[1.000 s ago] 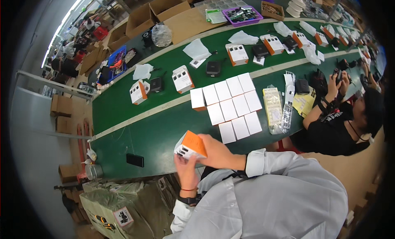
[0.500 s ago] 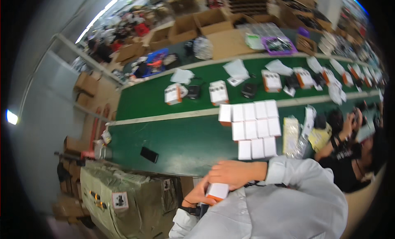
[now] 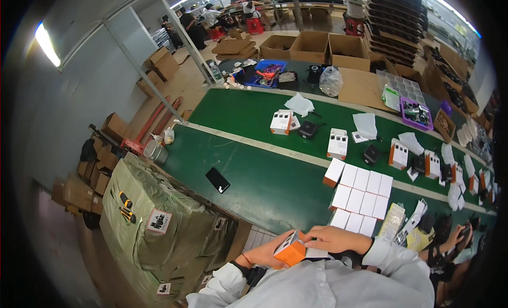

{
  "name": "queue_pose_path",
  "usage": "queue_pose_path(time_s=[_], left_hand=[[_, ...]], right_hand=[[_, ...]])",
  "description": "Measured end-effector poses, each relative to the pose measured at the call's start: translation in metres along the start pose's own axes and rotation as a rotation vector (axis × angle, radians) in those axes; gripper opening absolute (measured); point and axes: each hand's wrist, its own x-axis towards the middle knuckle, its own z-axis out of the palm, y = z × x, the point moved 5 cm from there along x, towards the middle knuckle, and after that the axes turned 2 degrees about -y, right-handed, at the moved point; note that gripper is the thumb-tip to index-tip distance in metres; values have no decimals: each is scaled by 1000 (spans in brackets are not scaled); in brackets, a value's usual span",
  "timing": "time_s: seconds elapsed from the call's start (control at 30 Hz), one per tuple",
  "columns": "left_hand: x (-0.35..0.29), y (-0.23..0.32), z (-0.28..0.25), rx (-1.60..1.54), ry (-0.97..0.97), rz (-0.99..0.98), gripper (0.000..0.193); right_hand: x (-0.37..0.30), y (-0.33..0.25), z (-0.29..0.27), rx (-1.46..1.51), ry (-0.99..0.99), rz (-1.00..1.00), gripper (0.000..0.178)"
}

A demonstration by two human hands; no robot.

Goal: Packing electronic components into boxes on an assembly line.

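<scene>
Close in front of my body, my left hand (image 3: 266, 253) is wrapped round a small orange-and-white carton (image 3: 291, 252), its orange side facing up. My right hand (image 3: 332, 239) is bent over the carton's right end, fingers closed against it. A white piece (image 3: 316, 252) shows under those fingers; whether it is a flap or a separate part I cannot tell. Just beyond my right hand, rows of white-topped cartons (image 3: 355, 195) stand packed together on the green table (image 3: 259, 194). A black phone (image 3: 217, 180) lies to their left.
On the green belt (image 3: 233, 114) stand spaced cartons (image 3: 337, 144), black devices (image 3: 308, 129) and white bags (image 3: 365, 126). A green wrapped stack (image 3: 174, 223) bears orange-handled tools (image 3: 126, 206) at left. Another person's hand (image 3: 456, 236) is at right. Open cardboard boxes (image 3: 309, 47) line the back.
The carton in my hands has turned from white top showing to orange side showing. My right hand has shifted to its right end. The view has swung, showing more of the room beyond.
</scene>
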Motion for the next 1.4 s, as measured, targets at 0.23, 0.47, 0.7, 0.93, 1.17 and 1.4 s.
queue_pose_path(time_s=[0.23,0.47,0.7,0.93,1.17,1.4], left_hand=[[8,47,-47,587,288,70,105],[82,148,-62,1682,353,106,66],[110,190,-33,2048,122,142,44],[119,240,-41,1929,9,261,64],[110,278,-23,2135,-167,112,55],[97,261,-52,1900,96,307,75]], right_hand=[[57,107,24,336,217,130,48],[117,134,-6,814,743,38,43],[151,89,-10,1703,451,-283,65],[150,80,-24,1768,521,-535,72],[151,79,-41,1739,463,-558,60],[134,86,-71,1779,507,-511,55]])
